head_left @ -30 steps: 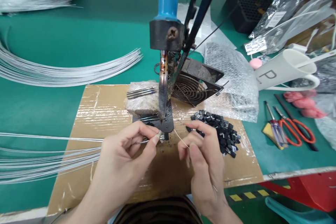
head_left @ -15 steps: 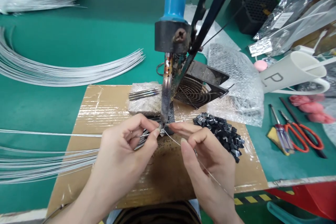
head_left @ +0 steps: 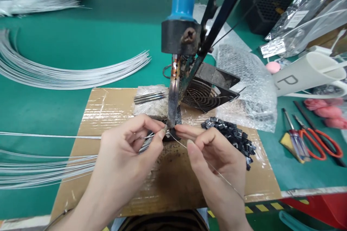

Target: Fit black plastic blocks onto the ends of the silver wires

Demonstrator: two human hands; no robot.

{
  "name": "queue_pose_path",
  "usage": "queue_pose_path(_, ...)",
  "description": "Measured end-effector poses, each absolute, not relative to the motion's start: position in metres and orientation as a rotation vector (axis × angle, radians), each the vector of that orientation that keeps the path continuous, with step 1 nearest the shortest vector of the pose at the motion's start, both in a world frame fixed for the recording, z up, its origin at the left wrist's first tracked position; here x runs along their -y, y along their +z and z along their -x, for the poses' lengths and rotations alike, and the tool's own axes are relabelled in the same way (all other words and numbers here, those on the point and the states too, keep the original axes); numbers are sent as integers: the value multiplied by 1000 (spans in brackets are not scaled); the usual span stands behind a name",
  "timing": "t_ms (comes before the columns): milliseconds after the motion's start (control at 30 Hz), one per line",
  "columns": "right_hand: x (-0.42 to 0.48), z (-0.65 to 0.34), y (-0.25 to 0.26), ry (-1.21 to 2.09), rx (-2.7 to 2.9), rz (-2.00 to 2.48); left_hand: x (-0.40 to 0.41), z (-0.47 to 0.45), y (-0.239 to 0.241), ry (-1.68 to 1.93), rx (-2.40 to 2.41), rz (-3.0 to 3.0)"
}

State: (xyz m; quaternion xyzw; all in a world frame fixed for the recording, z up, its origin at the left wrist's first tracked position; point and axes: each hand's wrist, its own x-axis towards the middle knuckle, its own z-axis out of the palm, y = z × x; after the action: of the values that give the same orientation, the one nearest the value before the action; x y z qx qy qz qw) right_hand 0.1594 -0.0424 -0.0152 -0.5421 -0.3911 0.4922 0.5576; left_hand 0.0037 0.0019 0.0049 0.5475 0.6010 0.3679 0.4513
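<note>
At the centre of the frame, the fingers of the left hand [head_left: 130, 155] pinch a small part [head_left: 168, 132] (too tiny to make out clearly) right at the tip of the soldering iron [head_left: 174, 92]. The right hand [head_left: 218, 162] has a thin wire [head_left: 180, 142] caught between thumb and fingers, its end leading to that same spot, with two fingers reaching out beside the tip. White wires [head_left: 54, 166] lie at lower left; a pile of black pieces [head_left: 230, 137] sits right of centre on the cardboard [head_left: 176, 180]. Done well, I judge, this wants a steady left pinch, the thin wire given in short, light touches, and those reaching fingers well clear of metal that is probably hot.
</note>
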Motion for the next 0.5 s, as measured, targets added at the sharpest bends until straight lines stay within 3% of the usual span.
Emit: queue_pose_path(500,42,-159,-11,1152,914,1287,-1,-4,7,919,-1499,-1377)
